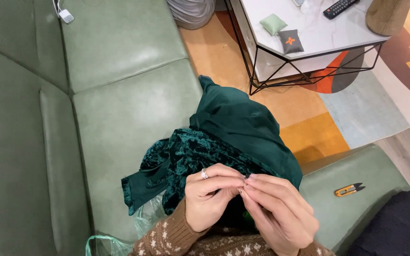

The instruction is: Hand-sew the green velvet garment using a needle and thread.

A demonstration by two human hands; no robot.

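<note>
**Fingertips meet over green velvet**

Left hand [209, 196] and right hand [276, 208] pinch together, fingertips touching; what they grip is too small to tell. The dark green crushed-velvet cloth [224, 142] lies just beyond on the green leather sofa [119, 109]; small yellow-handled snips [349, 190] sit right.

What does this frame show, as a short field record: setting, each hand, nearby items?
setting: green sofa, patterned rug
left hand: ring on one finger, fingertips pinched against the right's
right hand: fingertips meet the left's; anything held is too small to tell
cloth: dark green velvet fabric under both hands
nearby: thread snips on sofa
table: remote, two small cushions
</note>
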